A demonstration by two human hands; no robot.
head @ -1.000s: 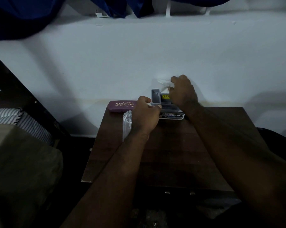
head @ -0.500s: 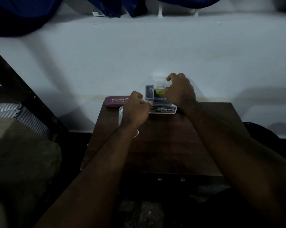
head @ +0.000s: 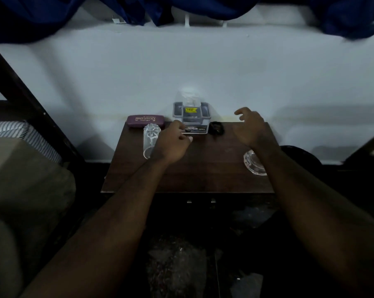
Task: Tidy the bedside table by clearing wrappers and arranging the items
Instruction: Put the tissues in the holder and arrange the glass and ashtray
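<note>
Grey box (head: 192, 119), at its lower front edge: the left hand (head: 173, 145) has its fingers (head: 181, 129) curled there, knuckles against the label. Whether they pinch that edge or only touch it cannot be told. The right hand (head: 250, 127) hovers over the back right of the table (head: 203, 173), its fingers (head: 240, 111) loosely spread and holding nothing.

Between those right fingers and the box lies a small black object (head: 216, 127), just beside the box's right side; its kind is too dark to make out. It sits to the left of the right fingers and is nearer them than the left hand, so the right hand looks best placed to deal with it.

A clear wrapper (head: 188, 95) sits crumpled in the top of the box. A glass ashtray (head: 254, 163) lies under the right forearm. A clear tumbler (head: 150, 138) and a purple spectacle case (head: 145, 121) sit left of the left hand.
</note>
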